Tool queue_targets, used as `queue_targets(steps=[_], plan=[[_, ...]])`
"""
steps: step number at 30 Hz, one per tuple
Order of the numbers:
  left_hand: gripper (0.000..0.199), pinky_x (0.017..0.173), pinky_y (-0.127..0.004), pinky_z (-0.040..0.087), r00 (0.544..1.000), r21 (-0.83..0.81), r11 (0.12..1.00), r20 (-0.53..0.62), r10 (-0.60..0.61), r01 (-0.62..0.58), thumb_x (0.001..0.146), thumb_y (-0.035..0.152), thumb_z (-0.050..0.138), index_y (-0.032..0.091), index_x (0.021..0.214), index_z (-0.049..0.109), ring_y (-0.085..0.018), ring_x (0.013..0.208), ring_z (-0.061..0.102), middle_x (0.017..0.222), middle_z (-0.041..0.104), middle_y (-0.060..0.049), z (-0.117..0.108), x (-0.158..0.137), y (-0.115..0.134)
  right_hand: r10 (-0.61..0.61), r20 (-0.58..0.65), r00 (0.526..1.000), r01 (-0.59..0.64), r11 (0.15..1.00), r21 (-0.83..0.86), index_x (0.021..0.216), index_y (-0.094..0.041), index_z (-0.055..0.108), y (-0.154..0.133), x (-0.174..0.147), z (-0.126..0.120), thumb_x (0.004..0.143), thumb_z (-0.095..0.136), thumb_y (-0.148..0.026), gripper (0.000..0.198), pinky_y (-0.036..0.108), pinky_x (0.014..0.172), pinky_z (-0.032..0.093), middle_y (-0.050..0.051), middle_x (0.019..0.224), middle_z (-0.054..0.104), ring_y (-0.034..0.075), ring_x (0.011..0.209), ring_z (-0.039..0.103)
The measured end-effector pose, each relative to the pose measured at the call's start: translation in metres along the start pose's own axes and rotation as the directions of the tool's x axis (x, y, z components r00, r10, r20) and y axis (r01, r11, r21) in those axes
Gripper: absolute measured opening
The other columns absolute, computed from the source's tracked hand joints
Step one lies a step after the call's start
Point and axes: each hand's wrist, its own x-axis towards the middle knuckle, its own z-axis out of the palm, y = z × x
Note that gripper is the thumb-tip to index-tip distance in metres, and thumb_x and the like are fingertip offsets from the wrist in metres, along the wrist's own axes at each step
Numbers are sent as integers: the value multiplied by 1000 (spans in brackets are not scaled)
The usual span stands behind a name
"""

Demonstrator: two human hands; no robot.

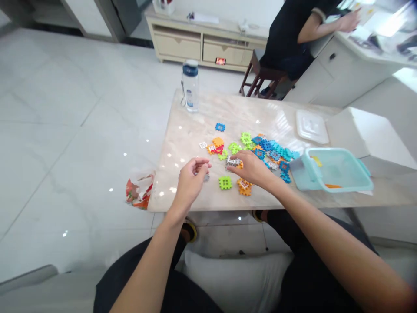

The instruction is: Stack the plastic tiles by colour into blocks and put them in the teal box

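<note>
While my left hand point(191, 181) hangs over the near side of the table point(187, 134), its fingers are curled in towards the thumb, and there's a small grey piece point(206, 178) right by the thumb; whether I've got it pinched, I can't tell from this angle. Over to my right hand point(249, 166), palm down, fingers narrow about a grey clump point(232, 162), thumb on the near side; gripped or merely touched, that I can't tell either. Between the two hands and a little nearer me, a green square point(225, 182) lies flat, and just right of it sits an orange stack point(244, 188) with a white piece on top. Beyond my fingers it's busy: lime pieces point(246, 138), a red piece point(220, 150), an orange square point(218, 141), a white grid point(203, 145), and one blue piece point(220, 127) out alone. Past my right wrist spreads the blue pile point(265, 144), running towards the bin point(299, 176), with the lid point(312, 126) lying behind. Far left stands the bottle point(190, 89), upright, and across the room a person point(286, 32) sits on a stool point(260, 71).
</note>
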Motion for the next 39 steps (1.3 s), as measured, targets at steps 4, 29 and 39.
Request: queue_targets(steps=[4, 29, 39], plan=[[25, 72, -29, 53, 1000, 21, 1000, 10, -13, 13, 86, 34, 72, 17, 105, 74, -19, 83, 73, 103, 82, -11, 16, 4, 1, 103, -109, 989, -117, 984, -136, 125, -13, 78, 25, 19, -6, 106, 58, -21, 29, 44, 111, 51, 17, 123, 77, 32, 123, 67], [19, 77, -33, 56, 997, 102, 993, 56, 52, -58, 90, 34, 72, 21, 103, 75, -22, 86, 74, 105, 81, -9, 35, 9, 4, 429, -91, 899, -357, 836, 416, 98, -12, 80, 79, 79, 29, 85, 84, -30, 23, 37, 90, 59, 10, 96, 82, 25, 91, 74], [54, 73, -31, 55, 967, -3, 1000, 254, -9, 10, 89, 70, 73, 19, 105, 72, -21, 84, 75, 110, 80, -13, 79, -8, -2, 323, -3, 946, -174, 519, 837, 93, -16, 78, 12, -33, -56, 82, 87, -56, 43, 29, 61, 54, 1, 69, 71, 15, 63, 62]])
